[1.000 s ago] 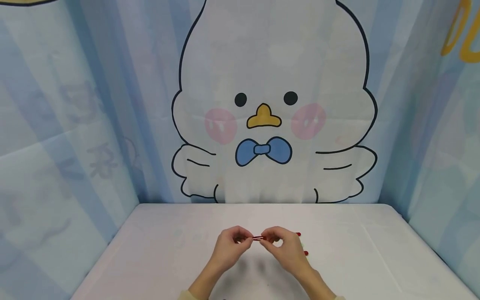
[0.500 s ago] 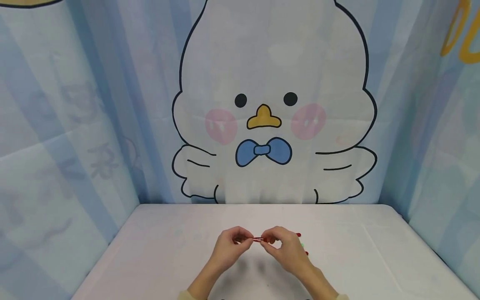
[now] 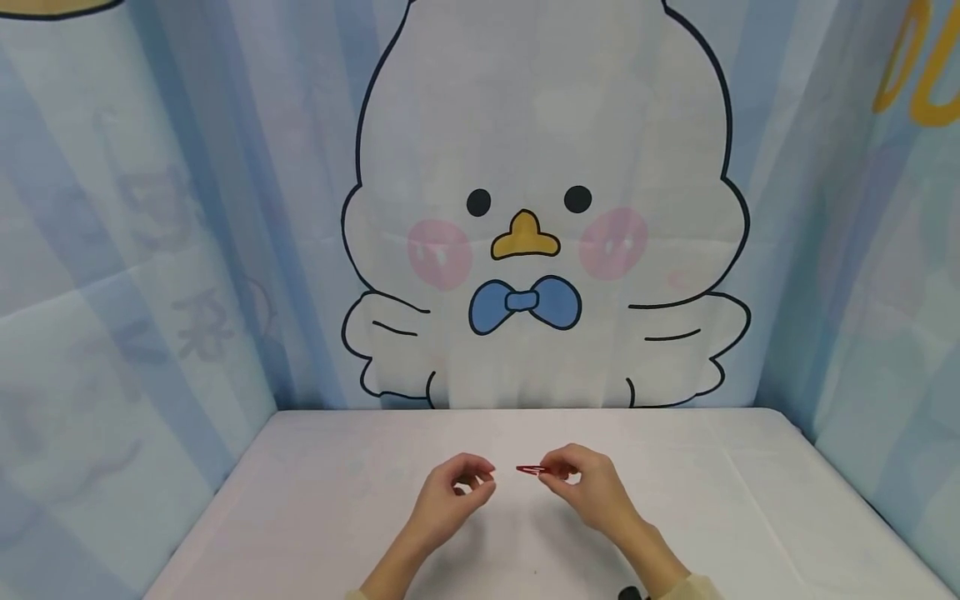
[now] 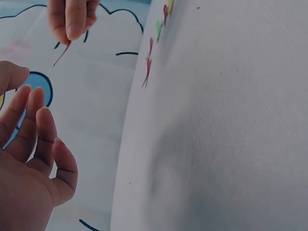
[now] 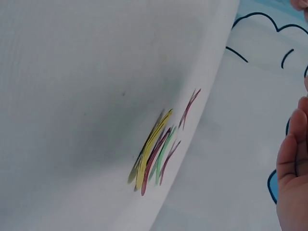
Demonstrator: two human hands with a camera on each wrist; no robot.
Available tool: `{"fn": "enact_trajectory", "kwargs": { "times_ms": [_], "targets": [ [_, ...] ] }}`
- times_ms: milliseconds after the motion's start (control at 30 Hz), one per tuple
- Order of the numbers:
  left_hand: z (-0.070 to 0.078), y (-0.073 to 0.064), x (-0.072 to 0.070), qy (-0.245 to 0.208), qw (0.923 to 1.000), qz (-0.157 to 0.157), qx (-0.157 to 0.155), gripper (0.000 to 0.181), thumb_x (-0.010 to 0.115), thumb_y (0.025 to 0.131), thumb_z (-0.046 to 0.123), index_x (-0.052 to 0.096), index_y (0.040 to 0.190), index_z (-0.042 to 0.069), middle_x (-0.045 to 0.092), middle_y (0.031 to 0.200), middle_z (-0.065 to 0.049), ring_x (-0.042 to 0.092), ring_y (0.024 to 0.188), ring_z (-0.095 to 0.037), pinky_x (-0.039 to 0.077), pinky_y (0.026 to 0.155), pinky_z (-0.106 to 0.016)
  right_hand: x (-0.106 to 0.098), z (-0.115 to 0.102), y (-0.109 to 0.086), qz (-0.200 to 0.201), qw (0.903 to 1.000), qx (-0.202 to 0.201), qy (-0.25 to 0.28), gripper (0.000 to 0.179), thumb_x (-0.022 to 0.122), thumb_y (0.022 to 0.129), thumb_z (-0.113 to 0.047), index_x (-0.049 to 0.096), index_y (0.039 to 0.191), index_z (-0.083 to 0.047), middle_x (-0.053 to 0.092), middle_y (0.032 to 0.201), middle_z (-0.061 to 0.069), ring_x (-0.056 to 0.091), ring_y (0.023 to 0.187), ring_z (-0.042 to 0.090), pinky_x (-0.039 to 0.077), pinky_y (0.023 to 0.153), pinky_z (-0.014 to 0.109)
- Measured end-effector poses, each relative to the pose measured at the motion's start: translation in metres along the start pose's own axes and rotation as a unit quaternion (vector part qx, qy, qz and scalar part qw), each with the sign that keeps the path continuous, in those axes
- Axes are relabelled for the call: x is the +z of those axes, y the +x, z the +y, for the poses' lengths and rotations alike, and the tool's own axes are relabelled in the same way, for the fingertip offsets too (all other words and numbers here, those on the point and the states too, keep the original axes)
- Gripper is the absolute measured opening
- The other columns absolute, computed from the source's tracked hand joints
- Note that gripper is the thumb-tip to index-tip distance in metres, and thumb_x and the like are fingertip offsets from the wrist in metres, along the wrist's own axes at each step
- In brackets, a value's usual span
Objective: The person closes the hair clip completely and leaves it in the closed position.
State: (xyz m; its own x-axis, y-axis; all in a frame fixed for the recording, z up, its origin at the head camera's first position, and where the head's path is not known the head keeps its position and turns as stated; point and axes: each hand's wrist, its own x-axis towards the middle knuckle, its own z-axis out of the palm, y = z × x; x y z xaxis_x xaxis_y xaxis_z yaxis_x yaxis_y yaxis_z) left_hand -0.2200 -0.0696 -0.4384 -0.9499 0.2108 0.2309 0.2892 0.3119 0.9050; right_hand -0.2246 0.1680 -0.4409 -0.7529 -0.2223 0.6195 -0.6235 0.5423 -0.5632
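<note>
My right hand pinches one end of a red snap hair clip between thumb and forefinger, above the white table. The clip's free end points left, its two thin prongs parted. Facing it, my left hand holds nothing, its fingers loosely bent and the thumb apart from them. In the left wrist view the clip hangs below the right hand's fingertips, away from the left hand. The right wrist view catches only part of the right hand, with the held clip out of sight.
Several more hair clips lie on the table, among them a yellow clip, a green clip and a red clip. In the head view the right hand hides them. Behind the table hangs a printed curtain.
Both hands held the red hair clip before. My left hand has let go and drawn slightly left; my right hand has moved right and a little up with the clip, now covering the table clips.
</note>
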Motion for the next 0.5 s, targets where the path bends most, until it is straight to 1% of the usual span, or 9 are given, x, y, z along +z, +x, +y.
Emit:
{"fn": "enact_trajectory", "kwargs": {
  "times_ms": [100,200,333,433,500],
  "targets": [
    [-0.001,-0.001,-0.003,0.001,1.0000,-0.003,-0.008,0.017,0.074,0.092,0.017,0.069,0.107,0.010,0.065,0.092,0.003,0.057,0.087,-0.018,0.046,0.074,-0.030,-0.002,0.007,0.001,-0.005,1.0000,0.008,-0.002,0.021,0.085,0.077,0.002,0.073,0.088,-0.012,0.064,0.080,-0.013,0.058,0.070,0.004,0.056,0.066,0.034],
    [-0.002,-0.001,-0.006,0.001,0.9999,-0.005,-0.012,0.019,0.073,0.093,0.018,0.069,0.109,0.009,0.065,0.093,0.002,0.057,0.088,-0.019,0.046,0.075,-0.030,-0.004,0.012,0.002,-0.016,0.9993,0.033,-0.002,0.018,0.084,0.079,-0.001,0.073,0.088,-0.012,0.063,0.081,-0.012,0.058,0.071,0.005,0.055,0.067,0.031],
    [-0.004,-0.003,-0.010,0.006,0.9999,-0.004,-0.013,0.018,0.073,0.093,0.017,0.069,0.109,0.009,0.065,0.093,0.003,0.057,0.087,-0.019,0.046,0.074,-0.029,-0.007,0.017,0.005,-0.044,0.9953,0.086,-0.012,0.014,0.082,0.082,-0.004,0.073,0.088,-0.013,0.061,0.080,-0.011,0.056,0.072,0.007,0.051,0.067,0.027],
    [-0.006,-0.005,-0.012,0.008,0.9999,-0.002,-0.012,0.018,0.073,0.092,0.015,0.069,0.108,0.008,0.065,0.092,0.003,0.057,0.086,-0.018,0.046,0.073,-0.029,-0.008,0.019,0.006,-0.067,0.9894,0.127,-0.021,0.012,0.082,0.083,-0.005,0.073,0.088,-0.012,0.060,0.079,-0.008,0.054,0.073,0.010,0.048,0.066,0.026],
    [-0.007,-0.007,-0.013,0.005,0.9999,-0.004,-0.014,0.019,0.073,0.092,0.015,0.068,0.109,0.007,0.065,0.092,0.002,0.057,0.085,-0.018,0.046,0.072,-0.029,-0.008,0.021,0.005,-0.082,0.9836,0.158,-0.027,0.011,0.082,0.083,-0.006,0.073,0.088,-0.012,0.060,0.079,-0.007,0.053,0.073,0.012,0.046,0.066,0.026]
  ]
}}
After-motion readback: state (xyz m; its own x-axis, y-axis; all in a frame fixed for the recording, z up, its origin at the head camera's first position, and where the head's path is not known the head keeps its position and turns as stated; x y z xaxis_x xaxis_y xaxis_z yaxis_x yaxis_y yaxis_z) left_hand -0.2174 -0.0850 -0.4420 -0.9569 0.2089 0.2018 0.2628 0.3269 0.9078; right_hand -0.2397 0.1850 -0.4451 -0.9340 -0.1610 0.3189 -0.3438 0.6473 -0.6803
